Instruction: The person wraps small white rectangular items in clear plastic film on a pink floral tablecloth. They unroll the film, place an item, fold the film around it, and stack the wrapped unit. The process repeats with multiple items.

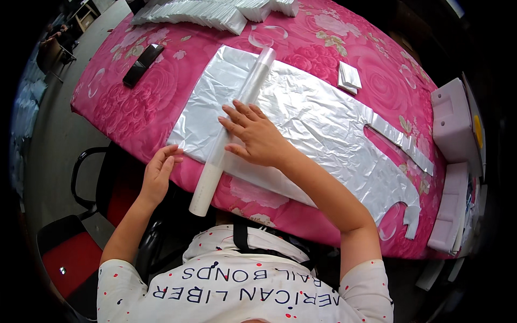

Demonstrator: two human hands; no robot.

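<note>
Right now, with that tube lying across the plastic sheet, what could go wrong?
The plastic sheet is wrinkled, so pressure from the right hand on the tube might add creases. The tube's near end juts past the edge of the table, so a bump could knock it askew. The left hand, at the sheet's corner, might tug it crooked.

Your spread right hand [256,134] rests on a long, pale cylindrical tube [207,180] that lies across a wrinkled, silvery plastic sheet [312,118] with strap-like ends. Your left hand [158,175] has its fingertips at the sheet's near-left corner. On the pink, rose-patterned tablecloth [126,105] beyond sit a glossy black oblong object [142,65], a small folded silvery packet [349,77] and overlapping whitish packets [199,15].
</note>
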